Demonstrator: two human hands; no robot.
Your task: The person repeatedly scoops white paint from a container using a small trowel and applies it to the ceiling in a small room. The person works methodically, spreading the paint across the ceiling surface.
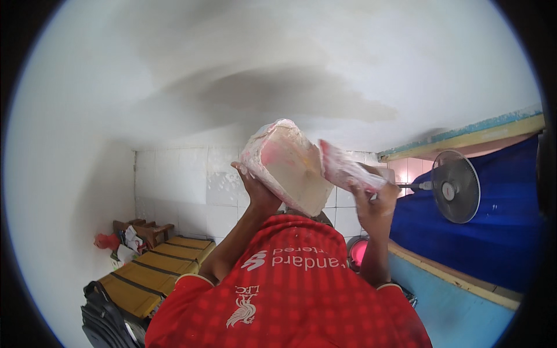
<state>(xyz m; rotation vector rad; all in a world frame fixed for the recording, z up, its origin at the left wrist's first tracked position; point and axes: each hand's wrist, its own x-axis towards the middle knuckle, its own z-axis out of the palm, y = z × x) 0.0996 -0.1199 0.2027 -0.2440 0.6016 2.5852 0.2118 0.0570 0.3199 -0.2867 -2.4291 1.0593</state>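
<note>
A broad white plastered wall [116,87] takes up most of the room in front of me, a wide, smoky grey patch [255,93] spread across its middle. Along its foot runs a stretch of pale square tiles [171,174]. On the right, a deep blue cloth [493,226] lies behind a light blue flat panel [458,307] with a worn cream edge. Nearest of all is the person's bright red short-sleeved shirt [301,290], checked in darker red and printed in white. To the left sits a mustard-yellow boxy case [151,269] crossed by dark bands, and at the right a round grey fan [458,188] stands out against the cloth. A black ribbed backpack [104,319] slumps at near left. In the middle, just beyond the shirt, a whitish, plaster-crusted open container [301,168] with pink smears is tipped so its hollow shows; the left hand [261,194] grips it by its left side. The right hand [376,206] is closed around a pink-and-white, paste-coated flat piece [343,167], blurred, right beside the container's right rim; whether they touch, I can't tell. Smaller still, a bright pink round object [359,253] shows under the right forearm, and a crumpled red bundle [106,240] lies far left.
</note>
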